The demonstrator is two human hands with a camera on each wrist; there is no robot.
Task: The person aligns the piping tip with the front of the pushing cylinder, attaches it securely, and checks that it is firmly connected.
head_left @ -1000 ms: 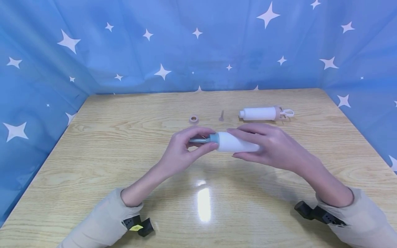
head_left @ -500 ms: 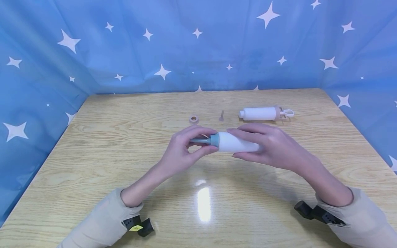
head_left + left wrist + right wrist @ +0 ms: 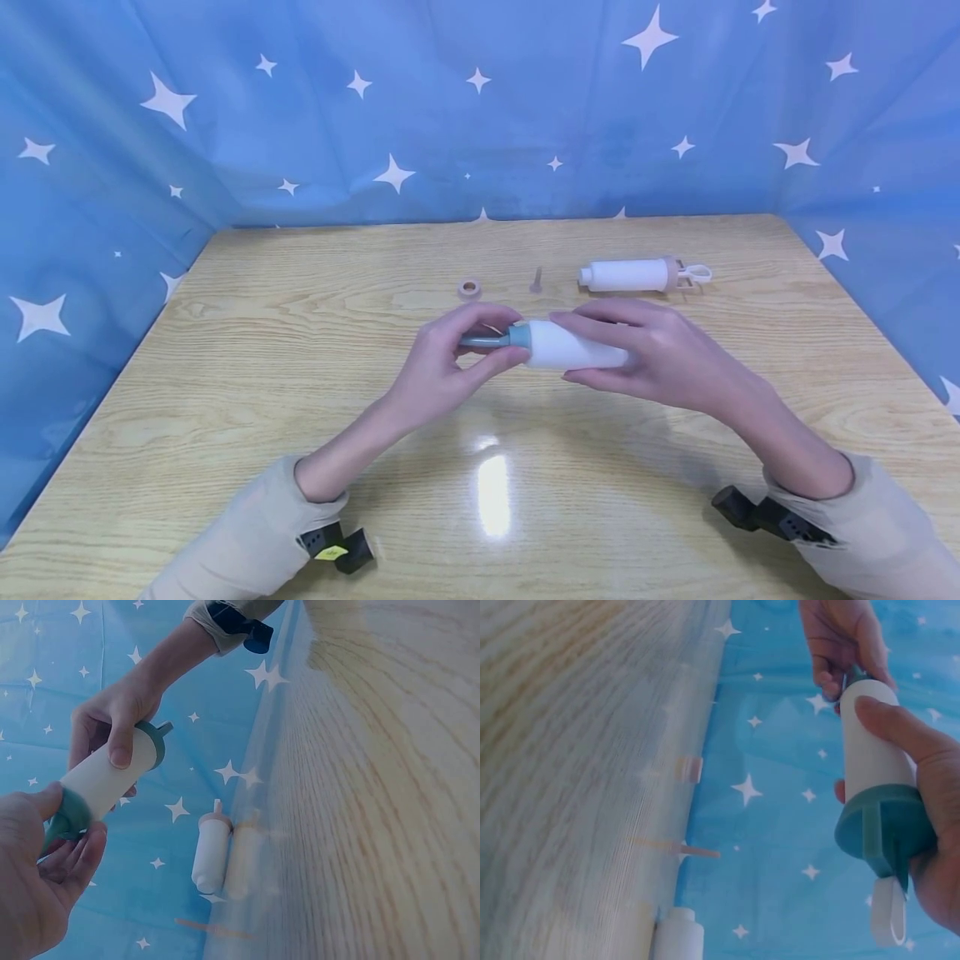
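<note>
Above the middle of the table, both hands hold a white icing syringe (image 3: 573, 346) lying roughly level. My left hand (image 3: 438, 367) pinches the teal nozzle cap (image 3: 519, 336) at its left end between thumb and fingers, with the thin tip pointing back into the palm. My right hand (image 3: 663, 358) grips the white barrel from the other side, thumb along it in the right wrist view. There, the teal end cap (image 3: 885, 825) shows below the hand, with a white loop handle (image 3: 889, 911) sticking out. In the head view the right hand hides that end.
Behind the hands a second white syringe (image 3: 628, 275) with a pinkish collar lies on the wooden table (image 3: 300, 333). Left of it are a small pinkish nozzle (image 3: 536, 281) and a pinkish ring (image 3: 468, 288). A blue star-patterned curtain (image 3: 480, 125) surrounds the far sides.
My left thumb and fingers have shifted slightly on the teal nozzle cap, toward the barrel and then back. The right hand and the syringe stay nearly still.
</note>
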